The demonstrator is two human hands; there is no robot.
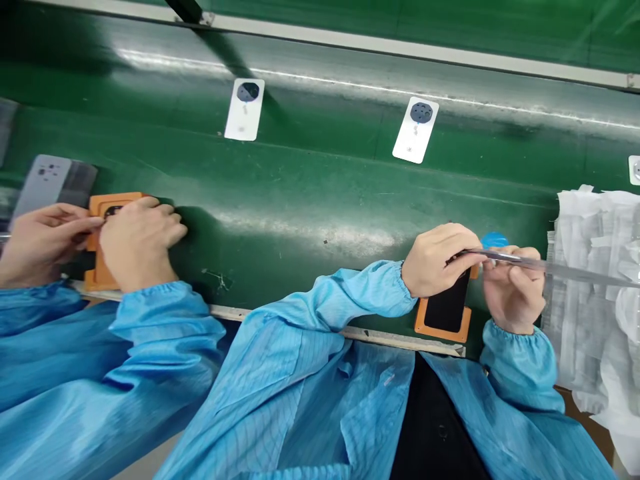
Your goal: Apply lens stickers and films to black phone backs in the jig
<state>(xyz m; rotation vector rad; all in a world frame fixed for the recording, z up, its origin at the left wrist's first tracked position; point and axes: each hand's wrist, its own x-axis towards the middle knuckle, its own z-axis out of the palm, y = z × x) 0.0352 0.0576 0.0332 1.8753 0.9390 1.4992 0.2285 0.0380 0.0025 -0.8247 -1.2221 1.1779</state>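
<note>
At the far left a grey panel (47,180) lies on the green bench (300,187), beside a co-worker's left hand (47,243); the co-worker's right hand (137,243) covers much of an orange tray (100,275), in which a dark piece (113,211) is only partly visible. Further right lie two white phone backs (245,120). Next, the person's left hand (440,259) pinches a thin dark strip (500,256) above a second orange tray (465,325), which holds a black slab (451,310), its upper part hidden by that hand. A blue disc (494,239) is half covered behind the right hand (517,287), which grasps the strip between thumb and fingers. The strip's far end blurs over a pile of white sheets (583,300); another white panel (635,171) is cut off at the edge
</note>
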